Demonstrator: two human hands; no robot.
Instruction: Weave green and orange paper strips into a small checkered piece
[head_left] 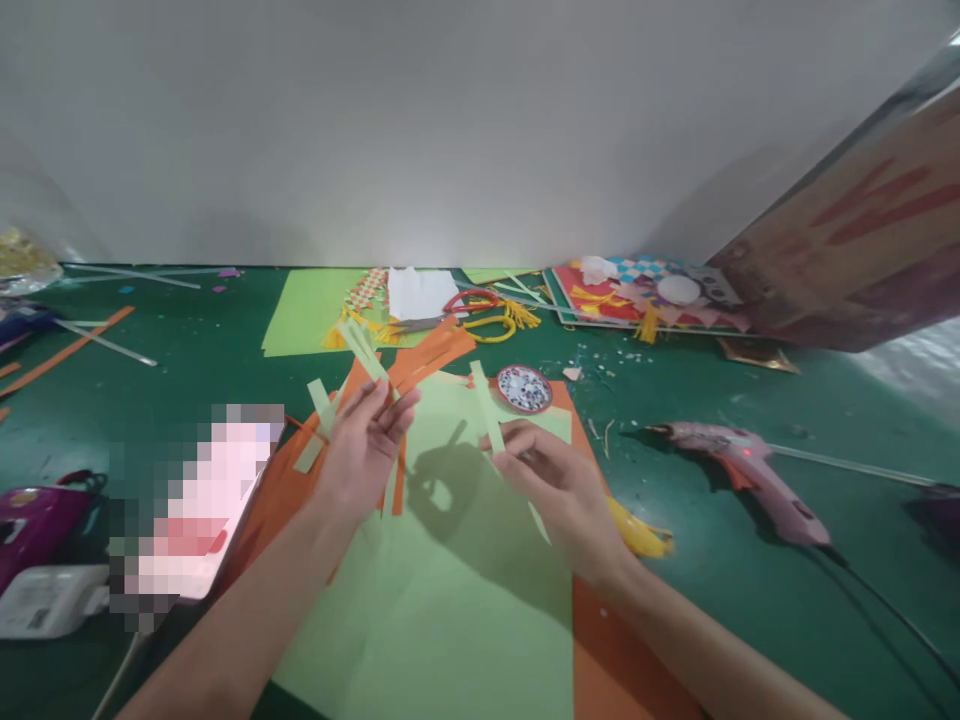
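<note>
My left hand [365,445] is raised over the middle of the table, its fingers closed on a bundle of light green and orange paper strips [420,362] that fan out above it. My right hand [551,480] pinches a single light green strip [487,405] that stands up from its fingers. Both hands hover over a large light green paper sheet [457,590] lying on an orange sheet [615,660]. The hands are a short gap apart.
A pink glue gun [750,475] with a cable lies to the right on the green table [750,580]. A round tin of googly eyes [524,388] sits beyond the sheets. Scissors [472,300], yellow tassels and paper crafts lie at the back. A cardboard box [862,250] stands far right.
</note>
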